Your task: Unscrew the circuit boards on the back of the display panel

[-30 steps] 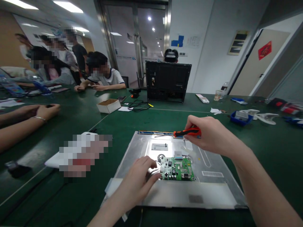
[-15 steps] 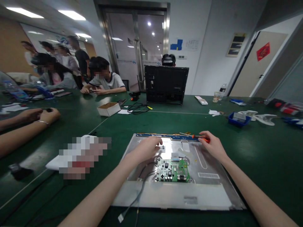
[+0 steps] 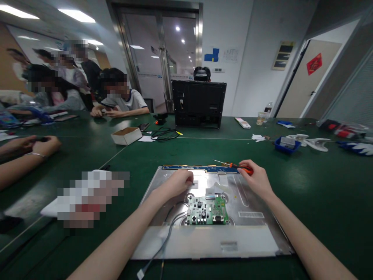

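My right hand is closed round the orange-and-black handle of a screwdriver, whose thin shaft points left over the far edge of a metal display panel. My left hand is in a pinch just above the panel's surface; whatever sits between its fingertips is too small to make out. A green circuit board is mounted on the panel's middle, nearer me than both hands. Along the panel's far edge runs a narrow blue circuit strip. Dark cables trail from the green board toward me, ending in a white plug.
On the green table stand a white open box, a black monitor and a blue tray. A coiled black cable lies beyond the panel. Another person's hands are at the left, near a white package.
The view has turned slightly right. My left fingers have closed into a pinch where a small dark piece lay on the panel. The screwdriver stays in my right hand.
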Demonstrator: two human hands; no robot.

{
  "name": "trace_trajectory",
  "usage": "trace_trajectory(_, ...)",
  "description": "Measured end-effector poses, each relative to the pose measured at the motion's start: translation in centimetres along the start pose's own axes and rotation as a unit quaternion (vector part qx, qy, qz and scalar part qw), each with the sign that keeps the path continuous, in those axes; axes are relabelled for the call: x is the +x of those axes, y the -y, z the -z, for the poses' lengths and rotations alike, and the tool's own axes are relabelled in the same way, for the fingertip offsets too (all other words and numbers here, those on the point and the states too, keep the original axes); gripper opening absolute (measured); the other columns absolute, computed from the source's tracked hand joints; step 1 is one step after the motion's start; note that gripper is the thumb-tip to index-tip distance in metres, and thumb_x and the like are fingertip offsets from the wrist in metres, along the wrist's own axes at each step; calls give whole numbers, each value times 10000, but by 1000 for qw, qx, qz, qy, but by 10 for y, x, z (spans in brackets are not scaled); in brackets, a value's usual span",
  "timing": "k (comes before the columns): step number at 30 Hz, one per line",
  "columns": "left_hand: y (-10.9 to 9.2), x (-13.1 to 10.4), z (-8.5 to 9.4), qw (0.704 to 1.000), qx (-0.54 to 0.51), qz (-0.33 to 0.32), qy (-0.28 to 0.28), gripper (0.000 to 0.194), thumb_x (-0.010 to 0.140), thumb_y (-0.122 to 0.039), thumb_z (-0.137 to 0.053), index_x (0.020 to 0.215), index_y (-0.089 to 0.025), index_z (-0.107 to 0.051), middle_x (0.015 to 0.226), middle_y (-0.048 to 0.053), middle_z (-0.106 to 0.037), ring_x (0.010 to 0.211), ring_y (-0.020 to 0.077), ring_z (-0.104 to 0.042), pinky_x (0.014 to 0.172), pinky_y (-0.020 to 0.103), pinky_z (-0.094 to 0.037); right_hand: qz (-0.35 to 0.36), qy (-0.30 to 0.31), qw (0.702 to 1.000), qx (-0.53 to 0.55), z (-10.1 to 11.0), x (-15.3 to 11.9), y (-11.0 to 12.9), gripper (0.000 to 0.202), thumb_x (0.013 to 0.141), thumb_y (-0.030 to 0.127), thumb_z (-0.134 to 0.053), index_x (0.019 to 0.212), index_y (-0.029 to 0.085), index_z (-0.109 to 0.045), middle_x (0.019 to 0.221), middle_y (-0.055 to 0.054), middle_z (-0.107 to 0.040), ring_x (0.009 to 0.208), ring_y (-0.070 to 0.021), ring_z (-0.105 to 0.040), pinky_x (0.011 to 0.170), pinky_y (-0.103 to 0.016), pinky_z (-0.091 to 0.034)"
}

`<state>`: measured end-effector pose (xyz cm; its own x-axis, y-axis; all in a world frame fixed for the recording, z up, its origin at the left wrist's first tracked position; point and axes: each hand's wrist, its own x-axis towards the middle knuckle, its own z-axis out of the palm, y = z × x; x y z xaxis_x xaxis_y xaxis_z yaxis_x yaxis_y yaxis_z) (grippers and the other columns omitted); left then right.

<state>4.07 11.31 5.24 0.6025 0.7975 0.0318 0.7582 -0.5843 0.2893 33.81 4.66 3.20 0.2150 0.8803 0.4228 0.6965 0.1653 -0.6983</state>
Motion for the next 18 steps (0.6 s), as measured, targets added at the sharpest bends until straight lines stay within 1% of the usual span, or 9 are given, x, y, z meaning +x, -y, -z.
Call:
trace_trajectory(2,0,-2,2,1000,-1,6,-9,180,810,-75,-543,782,-180,-687,809,56,-719,790,215,-658,699,262,-469,4,-5,1000,4,0,-1,4,202,847,370,-581,962,224,-660,962,-85,-772,925,-269,-727,855,-414,-546)
trace_trajectory(4,-3,-2,5,1000,-5,3,-20,187,828,-78,-522,817,-174,-681,847,64,-721,812,221,-656,699,266,-464,9,-10,1000,9,1,-2,7,214,849,379,-581,965,217,-658,956,-87,-769,918,-267,-728,839,-403,-549)
trace_trajectory(6,-13,-1,8,999,-16,-14,-26,191,840,-80,-513,854,-170,-681,884,65,-723,827,216,-654,713,267,-464,13,-16,1000,15,1,-2,11,225,852,389,-578,967,210,-655,948,-90,-766,908,-264,-728,828,-393,-550)
trace_trajectory(8,-27,1,7,998,-33,-51,-15,175,840,-84,-538,863,-173,-688,892,52,-728,820,199,-654,716,254,-465,18,-23,999,22,3,-2,13,236,857,395,-575,971,203,-652,938,-92,-765,896,-257,-727,823,-384,-551)
trace_trajectory(11,-51,6,1,993,-51,-107,16,158,833,-86,-579,827,-177,-708,848,35,-737,786,186,-659,695,244,-463,25,-27,999,31,4,-2,15,233,862,391,-580,969,196,-652,927,-91,-763,888,-250,-725,822,-371,-552)
trace_trajectory(13,-65,12,-7,990,-54,-129,31,178,816,-60,-586,808,-175,-721,817,34,-739,770,190,-659,692,253,-457,31,-29,998,35,5,-2,15,222,862,381,-587,960,194,-655,924,-92,-762,884,-249,-723,816,-366,-552)
trace_trajectory(15,-74,19,-15,987,-54,-146,43,180,803,-49,-604,799,-177,-730,800,33,-741,752,189,-660,681,253,-454,37,-33,998,36,6,-2,15,206,861,370,-594,944,193,-661,924,-91,-761,877,-248,-721,812,-363,-553)
trace_trajectory(18,-80,27,-25,983,-52,-165,52,136,798,-69,-654,804,-178,-736,805,37,-743,754,197,-662,671,256,-444,47,-51,997,36,8,-2,15,194,857,372,-601,909,198,-669,909,-84,-758,849,-246,-716,801,-364,-555)
